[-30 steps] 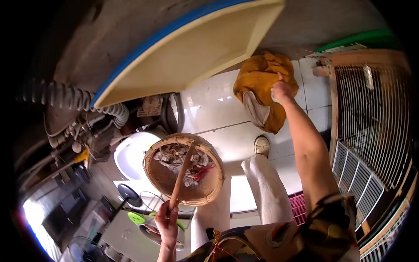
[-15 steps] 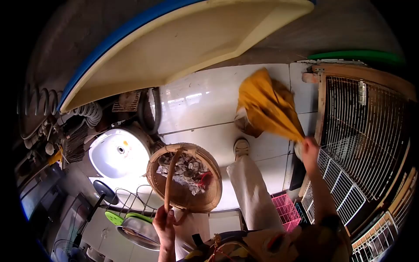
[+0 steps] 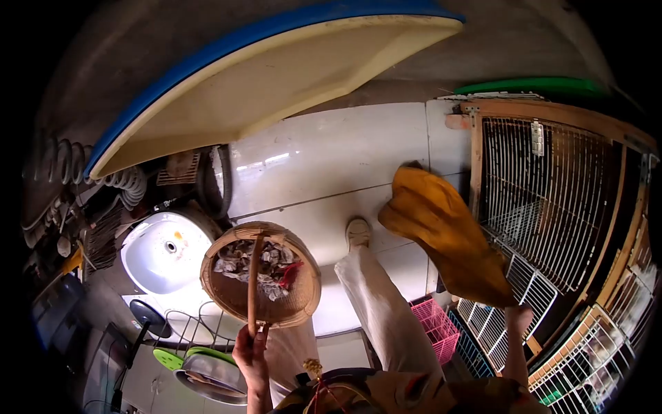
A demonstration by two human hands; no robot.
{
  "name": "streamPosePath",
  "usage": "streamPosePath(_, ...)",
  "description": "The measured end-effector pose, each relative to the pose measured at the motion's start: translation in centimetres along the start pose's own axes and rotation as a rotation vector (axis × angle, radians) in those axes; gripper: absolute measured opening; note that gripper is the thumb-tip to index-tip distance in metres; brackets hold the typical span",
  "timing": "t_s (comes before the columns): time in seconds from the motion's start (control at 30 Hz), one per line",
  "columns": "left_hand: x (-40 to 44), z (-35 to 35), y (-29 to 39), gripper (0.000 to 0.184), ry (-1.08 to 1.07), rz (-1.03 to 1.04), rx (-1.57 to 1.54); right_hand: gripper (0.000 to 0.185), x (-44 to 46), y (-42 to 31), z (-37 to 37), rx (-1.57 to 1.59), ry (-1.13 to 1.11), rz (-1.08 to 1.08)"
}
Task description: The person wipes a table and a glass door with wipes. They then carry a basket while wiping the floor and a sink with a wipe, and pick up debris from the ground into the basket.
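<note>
My left hand (image 3: 252,352) is closed round the end of a wooden handle that arches over a round woven basket (image 3: 314,283). Inside the basket lie crumpled greyish pieces (image 3: 238,261) and something red (image 3: 289,274). At the right my right hand (image 3: 518,319) is closed on the lower end of a mustard-yellow cloth (image 3: 441,228), which hangs stretched up and left from it over the floor. The basket is held in front of my legs, beside a white sink.
The white sink (image 3: 148,252) is at the left, above a wire rack and pans (image 3: 207,383). Wire cages (image 3: 538,200) line the right side, with a pink basket (image 3: 436,328) near my leg. A large cream panel with a blue rim (image 3: 276,83) spans the top.
My right hand has pulled the yellow cloth off the floor, down and to the right. The basket stays in my left hand, and my view has shifted.
</note>
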State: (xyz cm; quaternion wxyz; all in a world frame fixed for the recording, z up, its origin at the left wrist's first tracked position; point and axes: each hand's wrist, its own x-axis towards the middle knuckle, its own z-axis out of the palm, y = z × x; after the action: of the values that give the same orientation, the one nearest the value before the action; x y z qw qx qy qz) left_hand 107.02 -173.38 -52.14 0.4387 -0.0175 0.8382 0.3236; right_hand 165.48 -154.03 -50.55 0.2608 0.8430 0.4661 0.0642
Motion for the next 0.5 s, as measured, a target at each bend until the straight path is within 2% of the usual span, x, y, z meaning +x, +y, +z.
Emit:
streamPosePath(0.03,0.1,-0.2,-0.4,0.02,-0.021,0.01,-0.017,0.041,-0.5,0.9,-0.6,-0.107,-0.021,0.037)
streamPosePath(0.07,0.2,-0.2,-0.8,0.021,-0.043,0.022,-0.034,0.038,-1.3,1.5,-0.3,-0.162,0.079,-0.012)
streamPosePath(0.13,0.3,0.5,-0.5,0.02,-0.044,0.004,-0.036,0.033,-0.6,2.0,1.8,-0.121,-0.021,-0.059)
streamPosePath(0.2,0.4,1.2,-0.3,0.019,-0.046,-0.001,-0.026,0.023,1.5,3.8,5.8,0.202,0.004,-0.294)
streamPosePath(0.27,0.3,1.3,0.0,0.018,-0.045,0.004,0.0,0.017,1.6,1.1,5.6,0.132,0.083,-0.348)
streamPosePath(0.3,0.3,1.2,-0.1,0.018,-0.039,0.007,-0.007,0.02,1.3,1.7,5.6,0.228,0.126,-0.376)
streamPosePath(0.33,0.3,0.9,-0.2,0.018,-0.046,0.01,0.021,0.019,-0.3,0.0,1.8,0.19,0.011,-0.286)
streamPosePath(0.4,0.3,0.2,-0.6,0.019,-0.068,0.008,0.081,0.019,-0.5,4.6,2.8,0.092,0.044,-0.165)
streamPosePath(0.47,0.1,0.5,-0.3,0.018,-0.075,0.007,0.073,0.02,-2.6,5.1,0.1,0.03,0.007,-0.129)
streamPosePath(0.5,0.0,0.9,-0.3,0.018,-0.079,0.018,0.063,0.014,-3.9,4.9,-1.2,0.079,-0.133,-0.092)
